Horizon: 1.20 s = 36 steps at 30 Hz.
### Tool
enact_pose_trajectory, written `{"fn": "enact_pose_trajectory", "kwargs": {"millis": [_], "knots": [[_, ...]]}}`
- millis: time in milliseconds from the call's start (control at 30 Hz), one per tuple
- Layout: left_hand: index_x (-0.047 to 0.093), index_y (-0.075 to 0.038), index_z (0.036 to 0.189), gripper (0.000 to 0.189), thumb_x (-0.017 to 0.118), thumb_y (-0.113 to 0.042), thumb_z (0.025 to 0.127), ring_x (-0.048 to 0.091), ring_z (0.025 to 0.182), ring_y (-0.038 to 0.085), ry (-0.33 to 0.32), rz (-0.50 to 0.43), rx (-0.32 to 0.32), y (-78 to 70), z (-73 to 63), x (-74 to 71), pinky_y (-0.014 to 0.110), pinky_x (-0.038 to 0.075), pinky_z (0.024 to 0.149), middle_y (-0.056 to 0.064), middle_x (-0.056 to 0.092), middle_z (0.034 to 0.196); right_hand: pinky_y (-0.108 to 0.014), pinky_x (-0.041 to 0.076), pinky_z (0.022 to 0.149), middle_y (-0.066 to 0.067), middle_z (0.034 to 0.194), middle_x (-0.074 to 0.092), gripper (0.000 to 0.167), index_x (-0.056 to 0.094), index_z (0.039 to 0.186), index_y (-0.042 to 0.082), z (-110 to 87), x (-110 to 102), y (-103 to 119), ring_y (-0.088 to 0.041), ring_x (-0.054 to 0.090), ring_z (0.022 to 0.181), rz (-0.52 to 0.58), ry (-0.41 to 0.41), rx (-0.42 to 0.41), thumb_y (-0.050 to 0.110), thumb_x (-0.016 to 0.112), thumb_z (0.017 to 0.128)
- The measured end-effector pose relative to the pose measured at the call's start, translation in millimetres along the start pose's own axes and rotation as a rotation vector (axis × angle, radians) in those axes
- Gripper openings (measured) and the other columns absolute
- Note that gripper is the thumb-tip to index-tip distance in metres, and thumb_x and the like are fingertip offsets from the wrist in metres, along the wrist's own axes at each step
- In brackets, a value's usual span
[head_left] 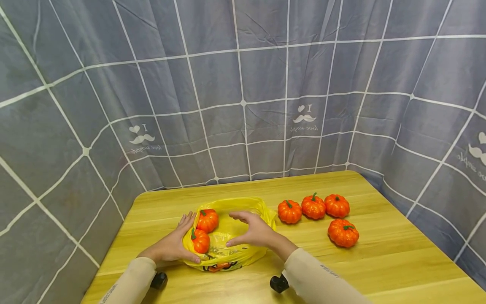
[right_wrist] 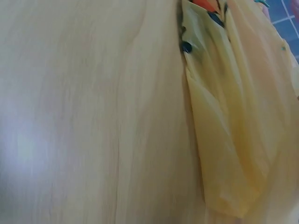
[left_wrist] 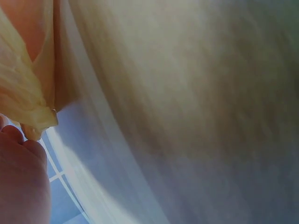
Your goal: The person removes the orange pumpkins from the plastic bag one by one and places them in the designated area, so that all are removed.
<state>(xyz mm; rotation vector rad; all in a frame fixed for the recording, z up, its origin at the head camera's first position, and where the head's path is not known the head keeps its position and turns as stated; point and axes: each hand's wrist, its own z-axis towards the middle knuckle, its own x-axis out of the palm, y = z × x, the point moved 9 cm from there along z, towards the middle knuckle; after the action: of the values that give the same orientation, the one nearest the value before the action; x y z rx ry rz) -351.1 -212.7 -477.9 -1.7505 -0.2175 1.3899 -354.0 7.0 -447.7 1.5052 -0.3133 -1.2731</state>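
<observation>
A yellow plastic bag (head_left: pixel 220 249) lies with its mouth spread wide, and a dark and orange print shows on its near side. Inside, along the left wall, sit two small orange pumpkins with green stems, one pumpkin (head_left: pixel 208 220) behind the other pumpkin (head_left: pixel 200 241). My left hand (head_left: pixel 172 245) rests against the outside left of the bag, fingers extended, thumb along the near rim. Over the bag's right half reaches my right hand (head_left: pixel 255 230), thumb and fingers apart with nothing between them. The left wrist view catches fingertips (left_wrist: pixel 35 151) beside the yellow plastic.
Right of the bag, on the wooden table (head_left: pixel 303 261), stand several more pumpkins: a back row ending in a pumpkin (head_left: pixel 337 206), and a nearer pumpkin (head_left: pixel 343 233). A grey curtain (head_left: pixel 265 76) with white lines hangs behind the table and at both sides.
</observation>
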Motion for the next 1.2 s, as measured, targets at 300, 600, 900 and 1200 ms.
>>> {"fn": "enact_pose_trajectory", "kwargs": {"millis": [300,600,900,1200], "knots": [[0.002,-0.008,0.162,0.136,0.095,-0.037,0.067,-0.017,0.147,0.047,0.007,-0.014,-0.022,0.8,-2.6,-2.2,0.076,-0.002,0.107,0.024,-0.011,0.165,-0.04,0.037,0.112,0.0,0.145,0.054,0.086,0.053,0.146,0.01,15.2,31.6,9.9,-0.021,0.048,0.134,-0.074,0.043,-0.004,0.039,0.091,0.074],[0.001,-0.01,0.163,0.137,0.095,-0.039,0.068,-0.017,0.148,0.043,0.014,-0.032,-0.026,0.0,-0.2,0.5,0.074,-0.002,0.108,0.021,-0.012,0.165,-0.037,0.039,0.11,0.0,0.144,0.054,0.088,0.053,0.146,0.009,27.1,50.8,18.4,-0.021,0.048,0.134,-0.106,0.08,-0.006,0.04,0.091,0.074],[0.002,-0.01,0.163,0.138,0.095,-0.04,0.066,-0.016,0.149,0.043,0.014,-0.029,-0.018,-2.5,2.4,1.2,0.073,0.0,0.109,0.021,-0.011,0.165,-0.037,0.039,0.11,0.005,0.136,0.059,0.08,0.057,0.142,0.009,32.4,59.7,13.9,-0.015,0.051,0.13,-0.112,0.076,-0.02,0.039,0.09,0.076],[-0.001,-0.01,0.163,0.143,0.097,-0.037,0.063,-0.016,0.148,0.044,0.037,-0.047,-0.019,-0.3,2.1,3.3,0.073,0.0,0.109,0.023,-0.014,0.164,-0.035,0.042,0.108,0.0,0.13,0.064,0.075,0.059,0.137,0.004,39.4,69.9,13.8,-0.015,0.057,0.123,-0.108,0.04,-0.028,0.032,0.091,0.076]]}}
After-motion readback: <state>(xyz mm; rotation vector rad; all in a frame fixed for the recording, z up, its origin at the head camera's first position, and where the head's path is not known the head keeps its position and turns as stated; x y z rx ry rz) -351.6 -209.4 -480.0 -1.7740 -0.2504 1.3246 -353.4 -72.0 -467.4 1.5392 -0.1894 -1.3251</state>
